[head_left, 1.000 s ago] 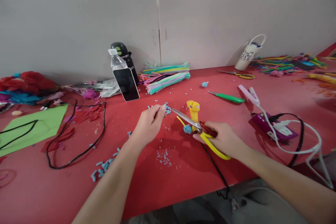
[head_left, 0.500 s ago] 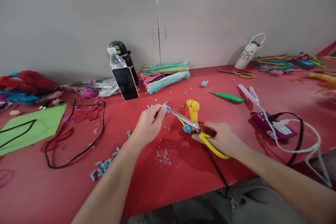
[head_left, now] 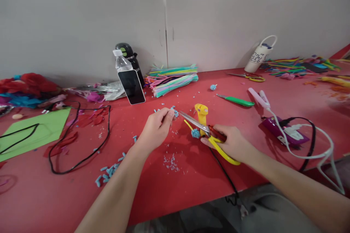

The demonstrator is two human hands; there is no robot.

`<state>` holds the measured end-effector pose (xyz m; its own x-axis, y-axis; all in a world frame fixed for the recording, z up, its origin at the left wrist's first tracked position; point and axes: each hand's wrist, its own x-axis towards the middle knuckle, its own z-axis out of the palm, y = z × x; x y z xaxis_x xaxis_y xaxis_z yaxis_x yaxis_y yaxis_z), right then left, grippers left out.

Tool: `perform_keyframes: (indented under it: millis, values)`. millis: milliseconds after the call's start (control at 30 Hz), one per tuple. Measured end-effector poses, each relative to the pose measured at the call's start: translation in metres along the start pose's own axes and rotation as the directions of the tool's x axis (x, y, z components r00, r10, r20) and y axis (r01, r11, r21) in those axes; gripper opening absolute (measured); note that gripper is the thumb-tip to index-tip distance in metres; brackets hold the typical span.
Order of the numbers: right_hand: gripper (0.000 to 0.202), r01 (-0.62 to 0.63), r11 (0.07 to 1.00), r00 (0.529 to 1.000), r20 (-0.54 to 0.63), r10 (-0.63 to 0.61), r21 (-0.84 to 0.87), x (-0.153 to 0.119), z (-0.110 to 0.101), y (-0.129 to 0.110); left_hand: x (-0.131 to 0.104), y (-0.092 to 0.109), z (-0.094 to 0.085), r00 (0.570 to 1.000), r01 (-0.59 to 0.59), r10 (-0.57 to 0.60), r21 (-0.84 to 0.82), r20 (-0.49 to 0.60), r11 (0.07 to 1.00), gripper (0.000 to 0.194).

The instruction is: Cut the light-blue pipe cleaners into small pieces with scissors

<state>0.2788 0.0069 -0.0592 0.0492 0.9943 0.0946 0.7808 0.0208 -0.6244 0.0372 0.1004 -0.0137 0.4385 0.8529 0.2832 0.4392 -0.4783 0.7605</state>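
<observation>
Two hands work close together over the red worktop (head_left: 175,189). The left hand (head_left: 156,130) has its grip pinched on a small blue fuzzy piece (head_left: 175,113), thumb and forefinger closed on it just above the surface. The right hand (head_left: 231,142) has its grip clenched around the yellow handles of a pair of scissors (head_left: 207,134), whose blades point left toward the blue piece, their tips just beside it; whether the blades are parted cannot be told. A blue pompom on a yellow stem (head_left: 194,133) lies under the blades, and a yellow glue gun (head_left: 201,113) stands just behind them.

Blue trimmings (head_left: 171,162) are scattered on the worktop below the hands, with longer blue bits (head_left: 109,171) to the left. Farther back, a phone (head_left: 131,87) leans against a plastic bottle (head_left: 120,62) and a black flask (head_left: 128,52), next to a stack of pastel pipe cleaners (head_left: 172,78). A green-handled tool (head_left: 236,101) lies to the right, near a pink device with a white cord (head_left: 259,98). Green paper (head_left: 38,131) and a black cable (head_left: 82,156) lie at left.
</observation>
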Motion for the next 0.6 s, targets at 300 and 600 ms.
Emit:
perform_keyframes:
  millis: [300, 600]
  values:
    - [0.041, 0.002, 1.0, 1.0, 0.013, -0.002, -0.025, -0.0001, 0.0009, 0.0008, 0.0006, -0.0004, -0.0003, 1.0, -0.018, 0.017, 0.022, 0.025, 1.0, 0.036]
    - [0.042, 0.008, 0.999, 1.0, 0.024, -0.007, -0.039, -0.0001, -0.0022, -0.0028, 0.0007, 0.0015, -0.0003, 0.999, -0.026, 0.026, 0.016, 0.03, 1.0, 0.036]
